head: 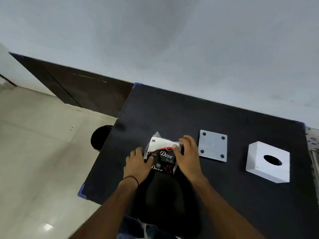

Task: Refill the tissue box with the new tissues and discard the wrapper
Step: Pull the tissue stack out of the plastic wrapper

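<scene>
A pack of new tissues [162, 155] in a clear and black printed wrapper lies on the black table [215, 195] near its left side. My left hand [138, 163] grips the pack's left edge. My right hand [187, 156] grips its right edge, thumb on top. White tissues show at the pack's far end. The white tissue box [268, 162], with a round hole on top, stands at the right. Its flat grey base plate [213, 146], with a dark dot in each corner, lies apart between the pack and the box.
A round black bin [101, 138] stands on the pale tiled floor just left of the table. A grey wall runs along the table's far edge. A dark wooden panel sits at the back left.
</scene>
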